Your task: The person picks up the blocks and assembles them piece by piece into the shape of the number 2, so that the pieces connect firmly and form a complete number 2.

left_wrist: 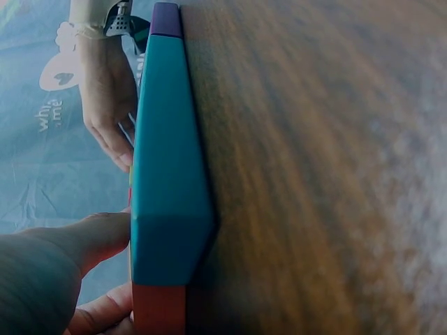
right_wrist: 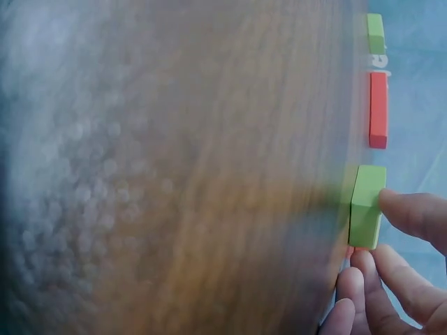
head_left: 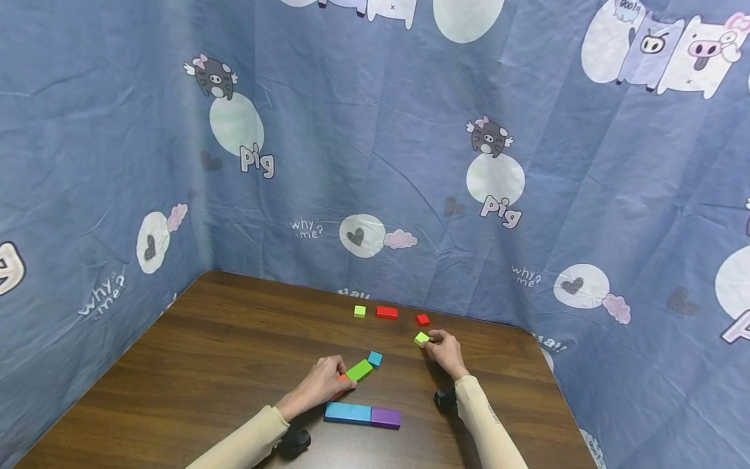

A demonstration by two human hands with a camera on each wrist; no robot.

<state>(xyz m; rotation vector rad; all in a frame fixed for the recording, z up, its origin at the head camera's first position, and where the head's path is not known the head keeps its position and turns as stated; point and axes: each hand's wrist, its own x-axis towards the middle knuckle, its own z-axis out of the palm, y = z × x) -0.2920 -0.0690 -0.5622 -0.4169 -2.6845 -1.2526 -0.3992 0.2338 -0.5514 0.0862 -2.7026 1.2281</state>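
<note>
The left hand [head_left: 319, 384] grips an orange-red block [head_left: 340, 388] that lies end to end with a green block [head_left: 359, 370]; a small blue cube [head_left: 375, 359] sits at the far end of that slanted row. Nearer the person lie a long blue block [head_left: 348, 412] and a purple block [head_left: 385, 417], joined end to end. Farther back, the right hand [head_left: 446, 353] pinches a small yellow-green block [head_left: 421, 339]. In the right wrist view its thumb and fingers touch that block [right_wrist: 367, 206]. The left wrist view shows the left fingers [left_wrist: 105, 237] beside the long blue block [left_wrist: 167, 160].
Along the back of the brown table [head_left: 234, 339] lie another yellow-green block [head_left: 360, 311], a red block [head_left: 387, 312] and a small red block [head_left: 422, 320]. A blue patterned cloth [head_left: 375, 163] hangs behind the table and at both sides.
</note>
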